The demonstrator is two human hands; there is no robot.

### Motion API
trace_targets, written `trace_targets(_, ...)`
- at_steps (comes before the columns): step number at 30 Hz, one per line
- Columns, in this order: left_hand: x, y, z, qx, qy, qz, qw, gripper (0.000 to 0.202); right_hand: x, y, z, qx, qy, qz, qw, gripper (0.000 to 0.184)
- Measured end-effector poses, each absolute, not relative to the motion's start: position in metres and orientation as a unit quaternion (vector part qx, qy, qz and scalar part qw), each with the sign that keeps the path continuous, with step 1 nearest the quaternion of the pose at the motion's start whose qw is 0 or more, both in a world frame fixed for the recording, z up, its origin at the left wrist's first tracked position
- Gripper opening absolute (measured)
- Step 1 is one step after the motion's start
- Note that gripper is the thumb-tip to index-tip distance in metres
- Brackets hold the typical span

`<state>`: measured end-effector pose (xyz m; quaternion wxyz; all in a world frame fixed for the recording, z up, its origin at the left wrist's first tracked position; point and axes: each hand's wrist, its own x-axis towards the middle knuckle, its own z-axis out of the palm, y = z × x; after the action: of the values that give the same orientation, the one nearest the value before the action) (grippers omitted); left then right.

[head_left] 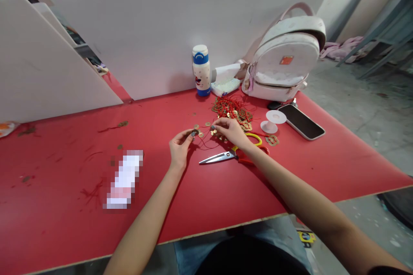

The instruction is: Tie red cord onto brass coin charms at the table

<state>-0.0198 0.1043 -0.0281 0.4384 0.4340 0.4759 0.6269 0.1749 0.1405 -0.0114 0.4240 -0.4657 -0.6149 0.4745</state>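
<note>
Between the thumb and finger of my left hand (180, 148) is a dark bronze coin (195, 132). My right hand (230, 131) is pinched on a thin red cord (206, 145), which loops down between the two hands. Several loose brass coins (207, 124) lie just beyond the fingertips. Past my right hand spreads a pile of red cords with coin charms (229, 107). Scissors (217, 157) with yellow and red handles lie under my right wrist, blades pointing left.
On the right are a white spool (269, 126), a phone (303, 121) and a pale backpack (284, 60). A white-and-blue bottle (201, 71) and a tissue pack (226, 87) stand near the white partition (155, 30). A blurred-out pale item (124, 180) lies left on the red table (200, 210).
</note>
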Motion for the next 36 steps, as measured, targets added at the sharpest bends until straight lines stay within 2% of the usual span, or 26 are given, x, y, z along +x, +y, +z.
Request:
trace_targets(5, -0.02, 0.104, -0.025, 0.452, 0.499, 0.607, 0.422, 0.023, 0.178, 0.137, -0.012, -0.542, -0.771, 0.177, 0.282, 0.008)
trace_targets(8, -0.02, 0.104, -0.025, 0.478, 0.522, 0.59, 0.388, 0.02, 0.177, 0.135, -0.014, -0.508, -0.818, 0.084, 0.255, 0.006)
trace_targets(11, -0.021, 0.104, -0.027, 0.498, 0.527, 0.58, 0.37, 0.017, 0.171, 0.135, -0.018, -0.477, -0.84, 0.041, 0.256, 0.009)
trace_targets(18, -0.022, 0.106, -0.033, 0.505, 0.518, 0.577, 0.38, 0.018, 0.151, 0.132, -0.011, -0.475, -0.86, 0.03, 0.184, 0.013)
trace_targets(21, -0.022, 0.107, -0.033, 0.486, 0.504, 0.586, 0.408, 0.02, 0.151, 0.132, -0.009, -0.477, -0.858, 0.049, 0.185, 0.011)
trace_targets(28, -0.023, 0.106, -0.03, 0.475, 0.498, 0.588, 0.426, 0.022, 0.16, 0.134, -0.019, -0.457, -0.802, 0.188, 0.337, 0.007)
trace_targets(32, -0.022, 0.106, -0.028, 0.491, 0.504, 0.581, 0.41, 0.021, 0.16, 0.134, -0.019, -0.434, -0.794, 0.194, 0.379, 0.006)
trace_targets(36, -0.021, 0.105, -0.027, 0.471, 0.491, 0.586, 0.44, 0.024, 0.159, 0.134, -0.019, -0.408, -0.799, 0.186, 0.401, 0.004)
